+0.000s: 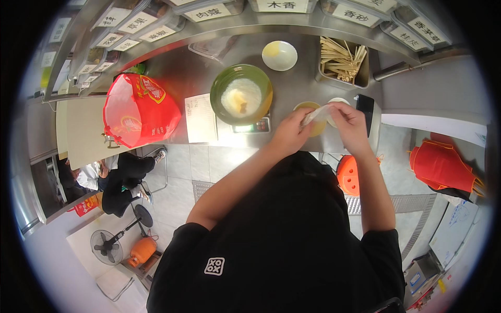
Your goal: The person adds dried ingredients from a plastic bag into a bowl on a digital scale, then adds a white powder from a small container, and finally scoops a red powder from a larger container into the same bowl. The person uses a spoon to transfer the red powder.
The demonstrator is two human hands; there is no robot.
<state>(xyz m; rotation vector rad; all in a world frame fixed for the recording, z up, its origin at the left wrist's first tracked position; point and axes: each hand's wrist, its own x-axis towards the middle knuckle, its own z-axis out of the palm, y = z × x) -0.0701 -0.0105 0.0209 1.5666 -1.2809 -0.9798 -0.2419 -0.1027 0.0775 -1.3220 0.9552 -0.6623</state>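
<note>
A crumpled translucent piece of thin plastic (320, 116) is pinched between my left hand (292, 133) and my right hand (348, 122). Beneath it, a container with yellow contents (316, 129) and a white round container (336, 99) are partly covered by my hands and the plastic. A dark phone (366, 107) lies just right. To the left, a green bowl (219, 91) holding white powder with a yellowish patch sits on a small scale (254, 127), beside an open notepad (200, 128).
A red bag (138, 112), a small white bowl (279, 60) and a metal container of sticks (343, 66) stand on the steel counter. Labelled bins line the shelf (245, 26) above. A person (120, 182) sits at left, near fans (107, 245); an orange stool (348, 175) is below the counter.
</note>
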